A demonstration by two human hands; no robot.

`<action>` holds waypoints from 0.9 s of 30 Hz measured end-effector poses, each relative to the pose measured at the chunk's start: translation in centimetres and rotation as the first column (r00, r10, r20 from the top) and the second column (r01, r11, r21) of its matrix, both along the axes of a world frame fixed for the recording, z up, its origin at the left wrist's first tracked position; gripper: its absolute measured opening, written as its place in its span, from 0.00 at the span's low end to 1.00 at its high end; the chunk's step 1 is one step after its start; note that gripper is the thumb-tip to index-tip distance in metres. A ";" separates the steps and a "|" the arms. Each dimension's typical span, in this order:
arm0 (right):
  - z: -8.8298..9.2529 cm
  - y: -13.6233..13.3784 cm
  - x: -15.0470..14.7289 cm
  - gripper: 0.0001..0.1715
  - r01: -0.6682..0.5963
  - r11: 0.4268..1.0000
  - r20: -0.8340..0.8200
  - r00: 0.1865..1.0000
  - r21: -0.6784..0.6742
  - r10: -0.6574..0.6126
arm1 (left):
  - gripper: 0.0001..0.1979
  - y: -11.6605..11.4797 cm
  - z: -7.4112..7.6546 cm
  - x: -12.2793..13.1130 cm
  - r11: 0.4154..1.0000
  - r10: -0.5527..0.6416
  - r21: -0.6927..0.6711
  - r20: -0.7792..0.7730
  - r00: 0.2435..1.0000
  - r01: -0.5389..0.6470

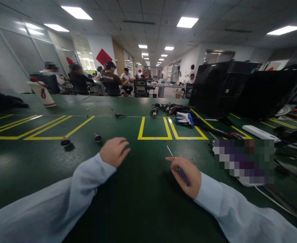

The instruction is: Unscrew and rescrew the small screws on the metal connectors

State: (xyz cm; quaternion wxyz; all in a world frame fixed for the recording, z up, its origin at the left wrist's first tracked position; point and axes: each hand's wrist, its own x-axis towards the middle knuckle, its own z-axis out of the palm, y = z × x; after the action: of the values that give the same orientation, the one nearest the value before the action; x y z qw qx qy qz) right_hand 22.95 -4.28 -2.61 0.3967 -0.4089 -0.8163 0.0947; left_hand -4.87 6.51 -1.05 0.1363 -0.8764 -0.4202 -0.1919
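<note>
While the only view is the one from the person's head, it shows both hands plainly enough. The right hand [186,177] is clamped on a slim screwdriver [176,165], fingers wrapped round its purple handle much as one holds a pen. The thin shaft sticks out ahead and to the left of the grip, its tip raised just above the green table [143,209]. That hold looks chosen for fine control. The wrist rests on the mat for steadiness.

Well to the left of that grip, the left hand [114,152] lies knuckles up on the mat with its fingers curled under. I cannot tell whether they close on anything. Just beyond and left of it sits a small metal fitting [97,137], with a dark round cap [65,142] further left. Both are within easy reach.

Beyond the screwdriver tip lies a yellow taped box [154,137]. Further back and to the right are blue-and-white gloves [185,118] beside a heap of power tools [167,108].
</note>
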 end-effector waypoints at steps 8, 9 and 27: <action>-0.7 -3.7 -5.6 0.25 -0.370 0.914 0.142 0.908 -0.168 0.394 | 0.21 -14.1 -9.7 8.9 0.901 -0.283 -0.302 0.137 0.949 0.312; -1.0 -3.7 -5.9 0.26 -0.375 0.908 0.172 0.898 -0.186 0.406 | 0.20 -14.5 -10.5 9.0 0.911 -0.242 -0.312 0.127 0.962 0.270; 0.0 -2.6 -4.6 0.23 -0.178 0.945 0.177 0.956 -0.275 0.232 | 0.24 6.1 2.0 -7.1 0.982 0.189 0.020 -0.189 0.963 -0.189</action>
State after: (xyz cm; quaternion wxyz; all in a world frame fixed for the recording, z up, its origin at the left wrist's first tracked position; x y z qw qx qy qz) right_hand 18.37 -6.86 -2.60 0.2413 -0.3766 -0.8724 0.1972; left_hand -11.93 12.62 1.00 0.1945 -0.8464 -0.4869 -0.0936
